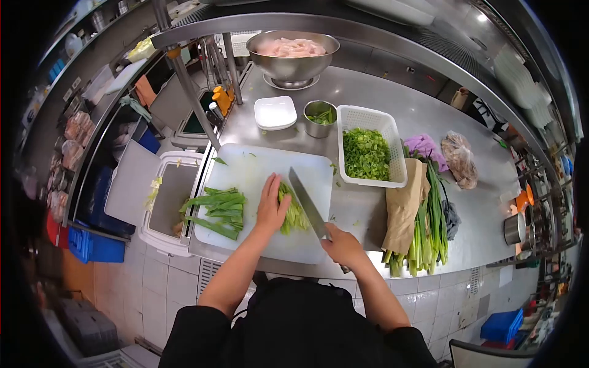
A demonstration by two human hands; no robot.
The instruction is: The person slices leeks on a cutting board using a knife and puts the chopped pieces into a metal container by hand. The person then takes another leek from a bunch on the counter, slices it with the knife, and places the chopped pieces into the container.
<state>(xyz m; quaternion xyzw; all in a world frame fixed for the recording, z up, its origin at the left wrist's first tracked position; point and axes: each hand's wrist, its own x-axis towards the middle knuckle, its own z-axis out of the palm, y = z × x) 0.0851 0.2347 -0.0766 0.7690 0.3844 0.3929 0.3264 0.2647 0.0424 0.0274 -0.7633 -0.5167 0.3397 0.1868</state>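
Steel worktable: a kitchen bench point(359, 214) is seen from above, with a raised steel shelf point(343, 27) along its far side and a tiled floor point(169, 288) below.
Cutting board: the pale board point(264, 162) is set at the near edge; the sliced greens point(294, 214) lie on its right half, between left hand and blade, and longer leaf pieces point(224, 211) lie on its left.
Left hand: the hand point(270, 207) is laid beside the sliced greens, fingers extended forward, thumb towards them; whether they are pressed down cannot be told.
Right hand: the knife point(308, 203) is gripped at its handle by the closed hand point(342, 245), its blade slanted just beside the greens.
Chopped share: a good part of the cutting seems done, since small pieces point(366, 153) are heaped in the white basket point(373, 182).
Uncut share: the leaf pieces and a long-stalked bundle point(432, 236), partly covered by brown paper point(402, 214), appear left to be cut.
Surroundings: white dishes point(275, 113), a steel cup point(319, 130) and a large bowl point(293, 64) are placed beyond the board; an open bin point(187, 157) is set at its left.
Obstacles: rightward room is limited by basket and bundle; nothing is seen blocking the blade.
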